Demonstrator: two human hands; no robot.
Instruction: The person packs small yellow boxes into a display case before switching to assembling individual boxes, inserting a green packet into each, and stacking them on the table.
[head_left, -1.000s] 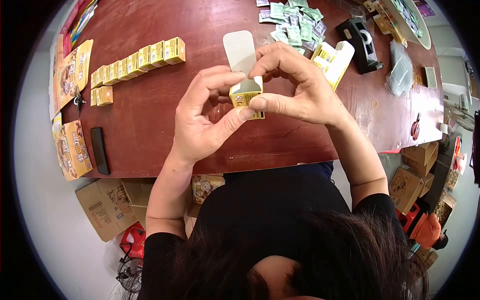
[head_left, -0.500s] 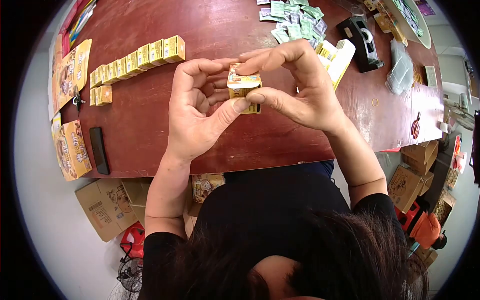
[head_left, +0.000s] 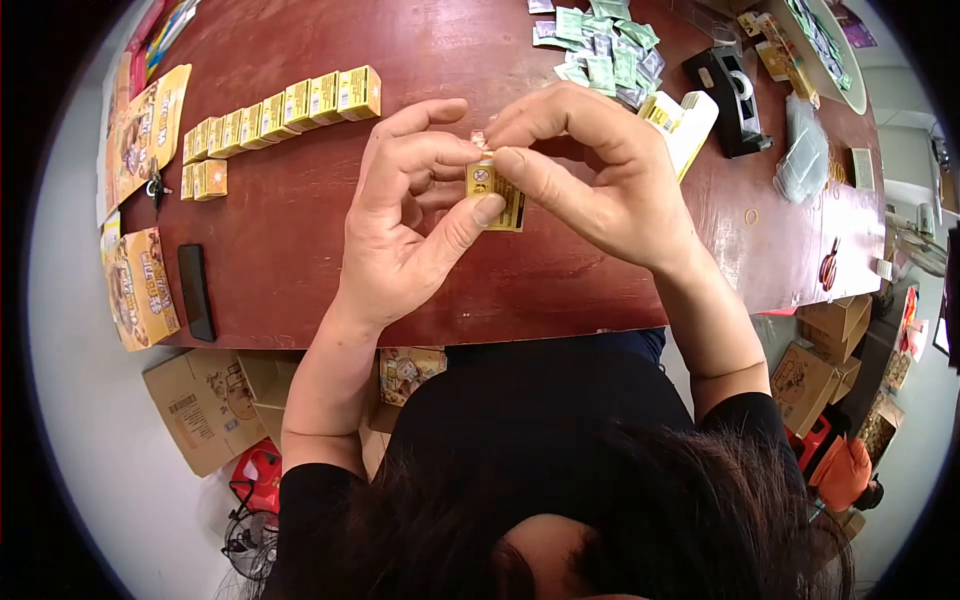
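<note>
A small yellow box (head_left: 497, 203) is held up over the table between both hands. My left hand (head_left: 410, 215) grips its left side, thumb on the front and fingers behind. At the top, my right hand (head_left: 595, 175) pinches the lid edge between thumb and fingers, hiding most of the lid. Off to the left stands a row of similar yellow boxes (head_left: 272, 117), with a shorter pair (head_left: 210, 179) in front of it. Green and purple sachets (head_left: 603, 62) lie in a loose pile beyond my right hand.
Flat yellow-and-white cartons (head_left: 690, 125) lie by a black tape dispenser (head_left: 727, 100). Further right are a clear plastic bag (head_left: 803, 155) and red-handled scissors (head_left: 829, 266). A dark phone (head_left: 196, 292) rests near the left edge. Cardboard boxes (head_left: 205, 410) stand below the table.
The lid, which lay flat across the top with its white edge showing, is now mostly covered by my right fingers. My right thumb has moved up from the box front to the top edge.
</note>
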